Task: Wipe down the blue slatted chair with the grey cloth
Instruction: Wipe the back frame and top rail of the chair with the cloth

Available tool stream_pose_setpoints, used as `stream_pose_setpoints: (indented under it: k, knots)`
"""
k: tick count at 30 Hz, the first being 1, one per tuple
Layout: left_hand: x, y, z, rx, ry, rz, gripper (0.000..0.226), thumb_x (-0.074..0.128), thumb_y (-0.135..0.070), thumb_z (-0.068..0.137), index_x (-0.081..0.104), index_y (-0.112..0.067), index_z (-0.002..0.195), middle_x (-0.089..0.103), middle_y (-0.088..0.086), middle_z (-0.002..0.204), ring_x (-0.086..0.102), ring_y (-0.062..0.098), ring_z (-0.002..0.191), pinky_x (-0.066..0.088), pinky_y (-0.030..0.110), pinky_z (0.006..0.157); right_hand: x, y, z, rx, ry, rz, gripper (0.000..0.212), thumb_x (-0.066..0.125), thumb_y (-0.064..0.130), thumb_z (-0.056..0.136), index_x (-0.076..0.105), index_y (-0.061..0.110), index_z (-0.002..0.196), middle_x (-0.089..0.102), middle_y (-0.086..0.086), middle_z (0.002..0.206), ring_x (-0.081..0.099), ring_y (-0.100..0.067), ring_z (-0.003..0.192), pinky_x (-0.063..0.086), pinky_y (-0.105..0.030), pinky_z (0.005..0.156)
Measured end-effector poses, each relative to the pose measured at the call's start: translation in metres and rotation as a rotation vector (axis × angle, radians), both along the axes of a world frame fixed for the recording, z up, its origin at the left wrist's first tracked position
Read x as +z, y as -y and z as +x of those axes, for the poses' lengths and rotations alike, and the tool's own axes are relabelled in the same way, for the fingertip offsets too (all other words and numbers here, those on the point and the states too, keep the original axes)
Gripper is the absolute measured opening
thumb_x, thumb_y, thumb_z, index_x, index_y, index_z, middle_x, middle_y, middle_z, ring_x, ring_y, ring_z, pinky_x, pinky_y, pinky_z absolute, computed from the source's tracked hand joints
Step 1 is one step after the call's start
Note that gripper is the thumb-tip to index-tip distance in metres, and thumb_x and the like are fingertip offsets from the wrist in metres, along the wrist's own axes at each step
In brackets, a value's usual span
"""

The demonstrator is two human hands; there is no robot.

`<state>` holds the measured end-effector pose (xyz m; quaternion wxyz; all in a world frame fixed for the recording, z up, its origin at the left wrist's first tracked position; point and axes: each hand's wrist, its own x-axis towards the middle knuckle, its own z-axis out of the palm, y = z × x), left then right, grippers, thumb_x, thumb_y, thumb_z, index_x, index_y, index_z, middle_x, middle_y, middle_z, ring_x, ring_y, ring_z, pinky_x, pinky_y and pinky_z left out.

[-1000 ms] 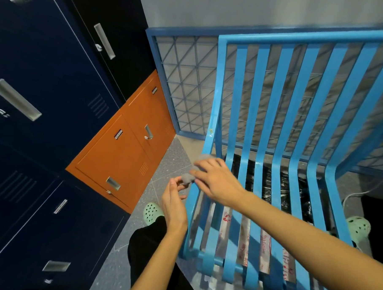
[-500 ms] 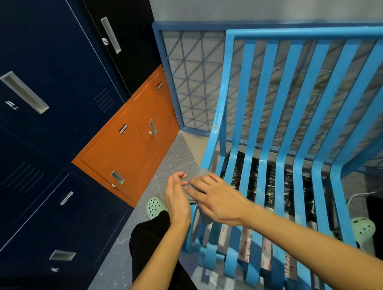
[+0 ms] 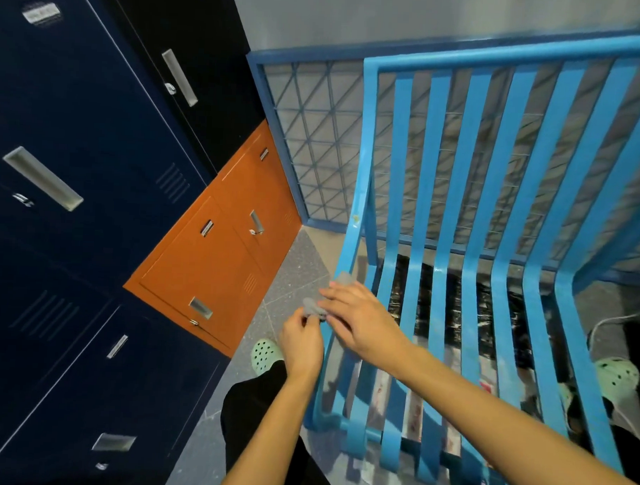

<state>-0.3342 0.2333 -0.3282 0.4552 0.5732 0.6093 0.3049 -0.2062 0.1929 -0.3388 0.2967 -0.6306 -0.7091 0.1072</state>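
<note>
cloth is the thing to judge here, and the head view, the only one, shows it well enough: the grey cloth (image 3: 314, 307) is a small, thin, crumpled scrap bunched between both hands, right at the outermost left slat of the blue slatted chair (image 3: 441, 211), near where the seat bends up into the back. whether it already touches the slat i cannot tell. the left hand (image 3: 301, 342) has its fingers curled and pinches the cloth's lower edge; the right hand (image 3: 363, 319) lays its fingers nearly straight and close together over the top of it, thumb hidden. the cloth looks light and limp, likely to fold or slip off a narrow slat unless it is spread flat under the palm or wrapped around the slat. the chair looks stiff, painted and smooth, so it should take firm rubbing, one slat at a time. orange lockers (image 3: 215, 259) stand just beside it.
</note>
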Motion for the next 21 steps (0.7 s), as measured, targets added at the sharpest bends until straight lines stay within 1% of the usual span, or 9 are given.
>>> stream_pose_setpoints:
  k: [4,8,11,13,15,16,18,20,21]
  knots:
    - [0.004,0.001,0.003,-0.025,-0.010,-0.001,0.035,0.043,-0.001,0.091,0.052,-0.022,0.063,0.053,-0.002,0.065,0.046,0.016,0.065,0.035,0.035,0.062,-0.001,0.011,0.000,0.020,0.004,0.011,0.042,0.042,0.038,0.099,0.062,0.018,0.130,0.055,0.003,0.140,0.043,-0.016,0.135,0.020,-0.041,0.118]
    - [0.008,0.004,0.000,-0.050,0.020,-0.009,0.031,0.043,-0.001,0.092,0.057,-0.016,0.068,0.054,-0.001,0.066,0.045,0.013,0.064,0.035,0.031,0.059,-0.002,0.011,0.007,0.082,0.002,0.007,0.043,0.042,0.036,0.100,0.059,0.015,0.133,0.052,0.001,0.143,0.038,-0.015,0.139,0.032,-0.037,0.115]
    - [0.011,0.007,-0.003,-0.007,0.116,-0.111,0.029,0.042,-0.001,0.092,0.063,-0.011,0.074,0.060,0.004,0.071,0.051,0.015,0.069,0.041,0.029,0.063,-0.005,0.019,0.003,0.056,-0.003,0.014,0.044,0.039,0.036,0.102,0.054,0.018,0.138,0.043,0.005,0.151,0.029,-0.010,0.144,0.036,-0.032,0.113]
    - [0.009,0.007,-0.008,0.055,0.232,-0.228,0.030,0.041,-0.001,0.094,0.065,-0.012,0.079,0.064,0.006,0.075,0.058,0.019,0.074,0.047,0.028,0.063,-0.008,0.028,-0.008,0.019,-0.067,0.014,0.042,0.041,0.033,0.102,0.051,0.020,0.141,0.037,0.008,0.154,0.025,-0.009,0.146,0.037,-0.034,0.113]
    - [0.004,0.005,-0.017,0.050,0.275,-0.313,0.030,0.041,-0.002,0.097,0.064,-0.014,0.084,0.066,0.008,0.082,0.062,0.018,0.075,0.051,0.023,0.063,-0.011,0.039,-0.027,0.001,-0.154,0.015,0.042,0.044,0.030,0.103,0.047,0.023,0.144,0.032,0.011,0.156,0.020,-0.008,0.147,0.035,-0.035,0.114]
    - [0.002,0.005,-0.021,0.009,0.252,-0.335,0.031,0.041,-0.001,0.098,0.064,-0.015,0.086,0.067,0.008,0.086,0.064,0.018,0.078,0.052,0.023,0.068,-0.014,0.047,-0.038,0.005,-0.177,0.028,0.043,0.045,0.028,0.102,0.046,0.023,0.145,0.031,0.012,0.157,0.020,-0.007,0.147,0.034,-0.035,0.114]
    - [-0.005,0.003,-0.031,0.000,0.234,-0.358,0.030,0.044,0.002,0.096,0.067,-0.012,0.082,0.068,0.009,0.084,0.065,0.023,0.082,0.053,0.028,0.075,-0.020,0.065,-0.060,0.048,-0.188,0.060,0.042,0.049,0.024,0.100,0.050,0.021,0.142,0.033,0.010,0.156,0.020,-0.008,0.147,0.029,-0.037,0.117]
    - [-0.009,0.004,-0.041,0.034,0.289,-0.444,0.025,0.050,0.000,0.092,0.070,-0.006,0.079,0.069,0.012,0.081,0.066,0.022,0.077,0.054,0.028,0.070,-0.028,0.079,-0.071,0.133,-0.161,0.068,0.039,0.052,0.021,0.098,0.056,0.018,0.136,0.037,0.008,0.154,0.019,-0.009,0.148,0.021,-0.039,0.120]
    - [-0.009,0.005,-0.045,0.018,0.297,-0.467,0.024,0.052,-0.001,0.091,0.072,-0.005,0.078,0.070,0.012,0.083,0.066,0.021,0.078,0.053,0.028,0.071,-0.032,0.081,-0.071,0.171,-0.129,0.064,0.038,0.052,0.019,0.098,0.057,0.018,0.135,0.038,0.007,0.154,0.017,-0.008,0.148,0.018,-0.039,0.121]
